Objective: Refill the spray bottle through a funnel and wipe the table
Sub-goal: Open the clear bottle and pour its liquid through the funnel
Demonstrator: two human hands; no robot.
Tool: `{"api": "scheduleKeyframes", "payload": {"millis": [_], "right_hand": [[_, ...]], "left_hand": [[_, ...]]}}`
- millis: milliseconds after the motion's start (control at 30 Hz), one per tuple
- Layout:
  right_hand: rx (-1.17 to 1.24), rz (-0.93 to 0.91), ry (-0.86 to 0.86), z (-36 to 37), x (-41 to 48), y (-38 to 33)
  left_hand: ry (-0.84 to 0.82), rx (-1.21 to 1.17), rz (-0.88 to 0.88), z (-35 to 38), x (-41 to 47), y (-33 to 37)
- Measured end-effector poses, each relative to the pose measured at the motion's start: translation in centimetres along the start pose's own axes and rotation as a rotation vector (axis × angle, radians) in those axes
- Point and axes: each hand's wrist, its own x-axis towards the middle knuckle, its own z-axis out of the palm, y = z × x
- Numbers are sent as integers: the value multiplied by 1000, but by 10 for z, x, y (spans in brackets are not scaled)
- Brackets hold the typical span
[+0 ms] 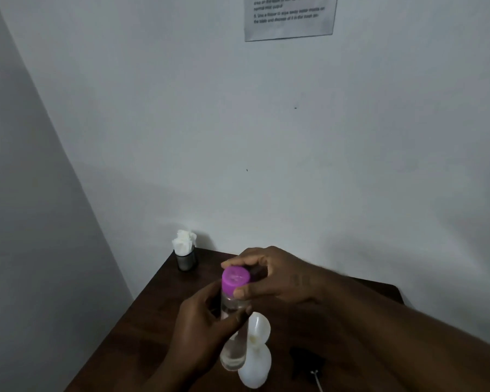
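A clear water bottle (230, 304) with a purple cap (235, 279) is held up over the dark wooden table (142, 321). My left hand (201, 326) wraps around the bottle's body. My right hand (277, 275) pinches the purple cap from above and the side. Just below the bottle stands a white spray bottle body (255, 366) with a white funnel (258, 329) in its neck. A dark spray head with a thin tube (309, 363) lies on the table to the right, partly under my right forearm.
A small dark holder with white tissues (185, 251) stands at the table's far left corner, against the white wall. A printed instruction sheet (290, 17) hangs on the wall above. The table's left edge runs diagonally toward me.
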Motion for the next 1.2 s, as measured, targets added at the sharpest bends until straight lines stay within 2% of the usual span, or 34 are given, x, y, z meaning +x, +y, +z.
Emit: {"api": "scheduleKeyframes", "payload": {"millis": [67, 267, 333, 400, 500, 567, 700, 767, 900, 933, 1100, 1200], "right_hand": [[-62, 36, -24, -8, -16, -1], [-460, 47, 187, -18, -49, -14], [-512, 40, 171, -24, -57, -19], [-529, 57, 83, -33, -65, -23], [-446, 89, -50, -46, -77, -27], [-462, 100, -28, -51, -86, -28], [-729, 166, 112, -49, -97, -26], [-717, 178, 92, -48, -100, -26], [-608, 193, -112, -57, -103, -26], [-572, 208, -119, -58, -104, -26], [-768, 239, 123, -49, -107, -16], [-705, 239, 32, -50, -107, -18]], "left_hand": [[1, -2, 5, 12, -8, 6], [-9, 17, 54, 45, -13, 19], [-45, -11, 42, 55, -13, 20], [-72, -25, 20, 65, -13, 18], [-91, -31, 13, 80, -15, 17], [-105, -53, 9, 89, -17, 19], [-117, -87, -13, 103, -19, 21], [-113, -92, -15, 108, -19, 22], [-117, -75, -53, 116, -20, 20], [-118, -82, -63, 117, -21, 19], [-135, -160, -77, 120, -19, 21], [-153, -127, -72, 121, -18, 20]]}}
